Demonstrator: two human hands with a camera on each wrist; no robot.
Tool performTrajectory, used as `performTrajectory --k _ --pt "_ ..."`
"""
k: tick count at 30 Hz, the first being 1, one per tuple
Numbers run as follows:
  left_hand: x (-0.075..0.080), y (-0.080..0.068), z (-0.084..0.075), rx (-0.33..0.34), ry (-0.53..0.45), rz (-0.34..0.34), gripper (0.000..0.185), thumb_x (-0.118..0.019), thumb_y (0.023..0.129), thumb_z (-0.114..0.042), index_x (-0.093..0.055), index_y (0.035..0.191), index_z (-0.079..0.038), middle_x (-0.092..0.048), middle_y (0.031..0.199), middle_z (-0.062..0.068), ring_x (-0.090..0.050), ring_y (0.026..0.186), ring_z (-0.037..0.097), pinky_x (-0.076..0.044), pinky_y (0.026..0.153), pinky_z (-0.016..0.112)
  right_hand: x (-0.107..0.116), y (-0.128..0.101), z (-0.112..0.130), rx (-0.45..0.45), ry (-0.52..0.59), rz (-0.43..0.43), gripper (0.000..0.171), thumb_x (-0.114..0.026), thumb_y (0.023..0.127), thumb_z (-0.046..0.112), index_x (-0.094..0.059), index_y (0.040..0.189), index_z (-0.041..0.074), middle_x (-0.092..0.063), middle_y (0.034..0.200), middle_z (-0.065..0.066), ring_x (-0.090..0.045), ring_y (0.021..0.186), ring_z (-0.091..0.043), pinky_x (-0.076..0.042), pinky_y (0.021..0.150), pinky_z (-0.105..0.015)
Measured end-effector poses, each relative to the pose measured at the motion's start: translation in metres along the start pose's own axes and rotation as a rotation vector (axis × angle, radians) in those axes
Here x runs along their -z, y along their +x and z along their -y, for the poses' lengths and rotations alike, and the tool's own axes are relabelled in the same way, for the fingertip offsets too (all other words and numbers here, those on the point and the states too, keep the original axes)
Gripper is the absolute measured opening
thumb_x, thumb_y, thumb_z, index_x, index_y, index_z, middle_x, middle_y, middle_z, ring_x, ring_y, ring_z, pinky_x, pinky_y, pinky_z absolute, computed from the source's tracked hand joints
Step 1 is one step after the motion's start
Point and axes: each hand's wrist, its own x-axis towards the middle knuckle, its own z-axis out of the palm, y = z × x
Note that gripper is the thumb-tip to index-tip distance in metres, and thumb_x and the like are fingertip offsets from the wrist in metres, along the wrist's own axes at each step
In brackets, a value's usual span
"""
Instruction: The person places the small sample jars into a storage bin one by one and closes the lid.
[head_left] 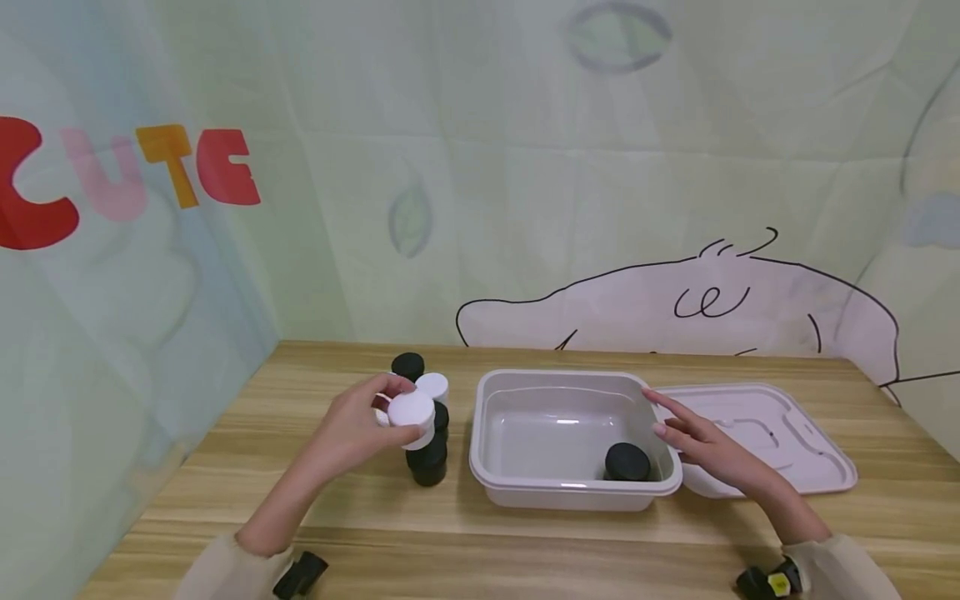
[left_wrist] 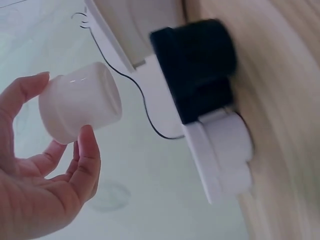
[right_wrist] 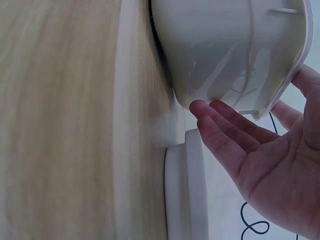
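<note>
My left hand [head_left: 352,427] holds a small white lidded jar [head_left: 412,416] between thumb and fingers, raised beside the other jars. In the left wrist view, the white jar [left_wrist: 82,102] is tilted on its side, off the table. Close by stand several black jars [head_left: 427,463] and white jars [head_left: 432,388], partly hidden by the hand. A light grey plastic box [head_left: 576,497] stands to their right. One black jar [head_left: 627,462] sits inside, in its near right corner. Against the right wall and rim of the box rests my right hand [head_left: 701,437], its fingers fairly straight.
The box's lid [head_left: 813,450] lies flat on the wooden table [head_left: 570,558], to the right of the box and partly behind the right hand. A printed fabric backdrop [head_left: 487,208] rises behind the table and along its left side.
</note>
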Motion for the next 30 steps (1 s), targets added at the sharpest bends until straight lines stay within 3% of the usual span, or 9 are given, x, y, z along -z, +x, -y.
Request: performTrajectory --k 8,18,26,30 --pt "-0.022 0.011 -0.022 -0.076 -0.111 0.02 0.04 -0.077 0.067 -0.012 -0.06 0.101 -0.002 -0.06 0.095 0.008 -0.054 0.081 0.02 -0.048 0.065 0.026 0.0 0.0 -0.001 -0.001 -0.001 0.001 0.057 -0.042 0.097 0.025 -0.016 0.146 0.014 -0.016 0.146 -0.027 -0.026 0.126 -0.05 -0.042 0.088 -0.054" --pt "-0.058 0.019 -0.046 -0.151 -0.188 0.117 0.041 -0.077 0.067 -0.012 -0.061 0.103 -0.002 -0.061 0.097 0.007 -0.056 0.085 0.02 -0.05 0.063 0.021 0.0 0.0 -0.001 0.017 0.005 0.001 0.056 -0.041 0.097 0.025 -0.016 0.146 0.011 -0.017 0.145 -0.028 -0.028 0.125 -0.05 -0.043 0.087 -0.053" --pt "-0.089 0.027 -0.06 -0.179 -0.204 0.223 0.04 -0.077 0.069 -0.013 -0.061 0.104 -0.002 -0.06 0.096 0.004 -0.055 0.086 0.018 -0.05 0.064 0.02 0.0 0.0 -0.002 0.013 0.006 0.001 0.056 -0.041 0.097 0.025 -0.016 0.146 0.012 -0.021 0.143 -0.029 -0.03 0.124 -0.048 -0.043 0.088 -0.053" --pt "-0.104 0.032 -0.065 -0.192 -0.157 0.261 0.041 -0.078 0.069 -0.015 -0.062 0.106 -0.003 -0.062 0.095 0.004 -0.056 0.085 0.016 -0.048 0.066 0.02 0.0 0.0 -0.003 0.018 0.007 -0.003 0.056 -0.042 0.097 0.025 -0.017 0.146 0.012 -0.021 0.143 -0.03 -0.031 0.124 -0.048 -0.043 0.088 -0.052"
